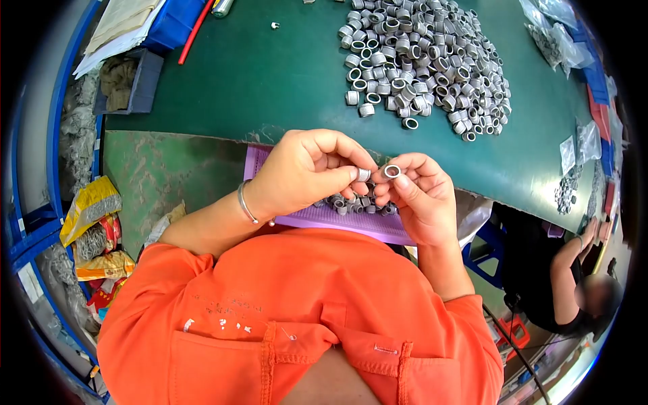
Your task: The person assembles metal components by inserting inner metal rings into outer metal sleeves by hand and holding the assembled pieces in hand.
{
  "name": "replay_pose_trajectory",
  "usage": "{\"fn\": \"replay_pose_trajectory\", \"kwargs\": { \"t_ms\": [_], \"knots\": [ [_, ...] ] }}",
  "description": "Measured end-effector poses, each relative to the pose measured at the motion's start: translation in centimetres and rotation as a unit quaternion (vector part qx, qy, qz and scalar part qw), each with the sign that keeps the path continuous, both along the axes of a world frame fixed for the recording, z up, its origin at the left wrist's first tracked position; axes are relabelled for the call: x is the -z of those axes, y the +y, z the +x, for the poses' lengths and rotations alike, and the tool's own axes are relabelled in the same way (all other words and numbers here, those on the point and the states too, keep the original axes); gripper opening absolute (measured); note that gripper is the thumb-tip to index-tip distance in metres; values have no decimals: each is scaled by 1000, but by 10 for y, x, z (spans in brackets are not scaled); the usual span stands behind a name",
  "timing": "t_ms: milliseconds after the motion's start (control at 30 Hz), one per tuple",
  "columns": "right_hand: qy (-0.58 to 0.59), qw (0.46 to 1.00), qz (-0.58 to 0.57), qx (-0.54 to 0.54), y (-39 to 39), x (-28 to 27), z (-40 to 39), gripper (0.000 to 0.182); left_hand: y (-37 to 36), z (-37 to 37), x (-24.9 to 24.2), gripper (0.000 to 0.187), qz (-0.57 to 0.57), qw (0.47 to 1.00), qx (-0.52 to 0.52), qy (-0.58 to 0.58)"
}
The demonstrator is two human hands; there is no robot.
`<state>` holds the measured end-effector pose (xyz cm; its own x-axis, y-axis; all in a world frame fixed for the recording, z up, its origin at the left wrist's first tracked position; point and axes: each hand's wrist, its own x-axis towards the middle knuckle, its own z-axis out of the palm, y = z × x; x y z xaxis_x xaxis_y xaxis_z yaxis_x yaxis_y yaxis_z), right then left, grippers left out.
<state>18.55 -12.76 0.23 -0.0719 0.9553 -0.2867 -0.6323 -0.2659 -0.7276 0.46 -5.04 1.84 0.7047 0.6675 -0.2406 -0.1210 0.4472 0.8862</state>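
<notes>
My left hand (297,172) pinches a small grey metal ring (363,175) between thumb and forefinger. Close beside it, my right hand (422,192) holds another metal ring (391,172), its round opening turned up toward me. Both hands are over a purple basket (307,219) in front of my body, and more rings (347,204) lie in it beneath my fingers. Beyond my hands, a large pile of similar grey rings (418,61) is spread on the green table (236,74).
At the back left are a grey bin (145,84) with cloth, a blue box (172,27) and a red rod (194,34). Plastic bags (563,44) and small parts (567,196) lie at the right. A person in black (533,270) sits at the table's right side.
</notes>
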Motion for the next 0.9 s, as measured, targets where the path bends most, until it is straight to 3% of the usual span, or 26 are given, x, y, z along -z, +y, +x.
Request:
{"fn": "replay_pose_trajectory", "kwargs": {
  "t_ms": [100,133,167,200,233,300,333,500,567,600,667,700,767,800,867,900],
  "knots": [
    [-36,999,9,13,-2,-4,-2,15,-1,-1,2,15,43,999,-18,-11],
    [-167,985,47,-6,-5,-8,-1,14,2,-3,0,14,135,989,30,49],
    [-295,951,85,-25,-5,-12,2,14,5,-4,-2,14,226,965,77,108],
    [-445,871,206,-29,0,-16,6,14,6,-4,-3,14,265,952,73,133],
    [-444,871,207,-29,3,-15,8,14,9,-1,-4,14,265,952,73,134],
    [-622,737,254,77,10,-14,11,14,18,9,-4,18,468,864,-54,180],
    [-666,691,257,110,17,-11,13,15,23,16,3,23,519,827,-103,190],
    [-714,652,216,137,39,7,13,21,31,28,12,22,578,777,-102,229],
    [-675,696,212,123,36,4,14,21,29,24,12,20,596,761,-93,238],
    [-674,697,212,123,34,5,13,21,27,22,12,19,567,788,-84,225],
    [-490,842,188,126,29,5,13,20,22,20,4,16,501,834,-70,221],
    [-489,843,187,124,27,2,11,20,20,18,6,16,499,835,-69,222],
    [-219,967,95,88,25,-5,6,20,18,16,12,14,290,951,-50,92],
    [-164,981,74,76,23,-6,6,18,16,15,10,14,289,952,-50,92],
    [-117,989,47,72,21,-5,6,18,14,15,4,14,23,999,-40,-23],
    [-69,995,20,67,21,-5,7,18,14,13,5,14,22,999,-40,-23]
  ]
}}
